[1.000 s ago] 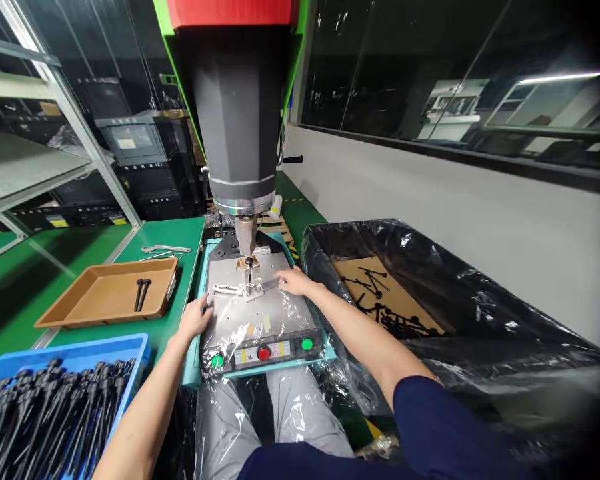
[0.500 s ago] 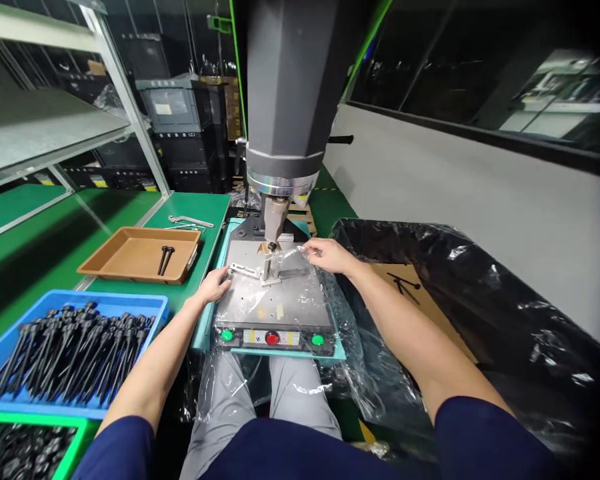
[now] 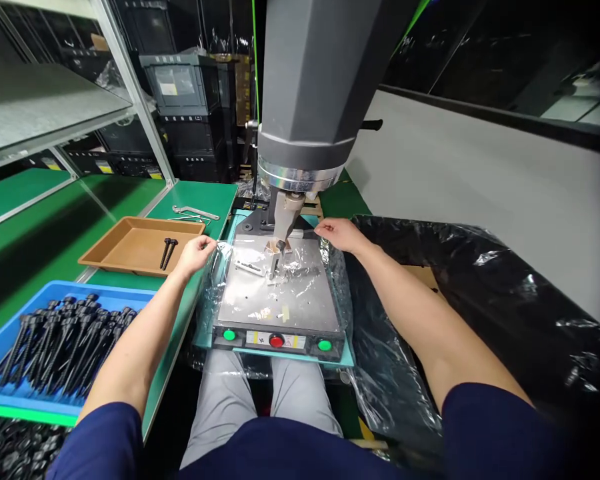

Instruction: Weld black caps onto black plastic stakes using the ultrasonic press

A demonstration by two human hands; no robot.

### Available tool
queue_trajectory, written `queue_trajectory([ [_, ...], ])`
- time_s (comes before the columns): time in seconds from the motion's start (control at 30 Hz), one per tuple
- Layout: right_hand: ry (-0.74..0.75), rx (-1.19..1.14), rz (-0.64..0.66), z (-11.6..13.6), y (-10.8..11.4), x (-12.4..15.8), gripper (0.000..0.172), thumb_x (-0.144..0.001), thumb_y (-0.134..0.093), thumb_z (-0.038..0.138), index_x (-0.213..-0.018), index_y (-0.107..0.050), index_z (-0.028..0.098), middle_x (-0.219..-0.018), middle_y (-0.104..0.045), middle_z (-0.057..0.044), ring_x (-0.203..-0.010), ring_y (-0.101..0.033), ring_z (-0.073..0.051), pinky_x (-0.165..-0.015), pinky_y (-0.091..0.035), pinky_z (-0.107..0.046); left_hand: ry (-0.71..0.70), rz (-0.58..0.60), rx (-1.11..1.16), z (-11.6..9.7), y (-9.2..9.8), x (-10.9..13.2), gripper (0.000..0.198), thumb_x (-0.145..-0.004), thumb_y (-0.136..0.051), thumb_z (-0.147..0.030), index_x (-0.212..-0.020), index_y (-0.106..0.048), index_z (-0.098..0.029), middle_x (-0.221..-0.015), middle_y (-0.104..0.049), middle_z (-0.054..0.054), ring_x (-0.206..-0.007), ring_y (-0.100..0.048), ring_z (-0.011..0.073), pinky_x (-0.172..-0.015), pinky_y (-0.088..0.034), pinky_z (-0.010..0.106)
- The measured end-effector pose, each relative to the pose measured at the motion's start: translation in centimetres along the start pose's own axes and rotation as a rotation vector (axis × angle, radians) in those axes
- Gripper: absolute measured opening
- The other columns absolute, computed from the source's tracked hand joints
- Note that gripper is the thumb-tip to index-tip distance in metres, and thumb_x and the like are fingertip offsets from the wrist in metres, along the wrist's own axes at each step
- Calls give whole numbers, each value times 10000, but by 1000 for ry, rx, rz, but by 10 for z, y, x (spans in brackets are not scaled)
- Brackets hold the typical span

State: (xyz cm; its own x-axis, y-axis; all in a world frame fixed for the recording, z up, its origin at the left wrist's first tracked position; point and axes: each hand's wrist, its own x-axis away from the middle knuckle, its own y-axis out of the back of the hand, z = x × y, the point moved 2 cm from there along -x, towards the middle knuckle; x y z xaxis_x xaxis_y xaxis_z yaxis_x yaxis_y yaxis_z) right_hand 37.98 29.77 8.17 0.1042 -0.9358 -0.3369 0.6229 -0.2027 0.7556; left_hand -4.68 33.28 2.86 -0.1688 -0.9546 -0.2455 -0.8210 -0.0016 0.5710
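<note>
A clear plastic sheet lies over the metal base plate of a press-like machine and hangs past both its sides. My left hand pinches the sheet at the plate's far left, close to the brown tray. Across from it, my right hand has its fingers closed on the sheet at the far right corner. Between them, under the machine's tapered metal tip, stands a small fixture with a black piece at its top. The exact grip points are partly hidden by the fingers.
The dark machine head hangs above the plate. Green and red buttons line its front. At left are a brown tray with two black parts, a blue bin of black ties and wrenches. Black plastic lines a container at right.
My left hand has moved up and away from the plate, toward the brown tray, with the sheet's edge. My right hand has moved slightly farther forward. The sheet now spreads wider across the plate.
</note>
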Motion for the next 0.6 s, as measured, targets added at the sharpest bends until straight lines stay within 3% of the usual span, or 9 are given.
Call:
queue_trajectory([
  [0.13,55,116,-90,-15,-5,-23,242,-854,-548,376,-789,-682,185,-736,-665,-42,-658,-566,-188,-624,-407,-290,-11,-60,-84,-12,1,-33,356,-794,-566,-477,-799,-642,-129,-724,-617,18,-657,-486,133,-663,-395,250],
  [0.3,42,259,-87,-43,-11,-49,210,-859,-547,311,-784,-683,169,-785,-676,-61,-716,-579,-201,-661,-408,-300,-15,-60,-170,-19,-10,-67,329,-804,-569,-428,-784,-646,-109,-712,-612,20,-648,-460,128,-670,-377,255],
  [0.6,-90,266,-71,-63,-29,-66,180,-869,-550,295,-887,-681,172,-920,-697,-82,-793,-600,-212,-685,-422,-286,12,-45,-312,-13,-29,-103,359,-814,-508,-409,-878,-721,-127,-743,-670,39,-681,-529,167,-651,-376,262],
])
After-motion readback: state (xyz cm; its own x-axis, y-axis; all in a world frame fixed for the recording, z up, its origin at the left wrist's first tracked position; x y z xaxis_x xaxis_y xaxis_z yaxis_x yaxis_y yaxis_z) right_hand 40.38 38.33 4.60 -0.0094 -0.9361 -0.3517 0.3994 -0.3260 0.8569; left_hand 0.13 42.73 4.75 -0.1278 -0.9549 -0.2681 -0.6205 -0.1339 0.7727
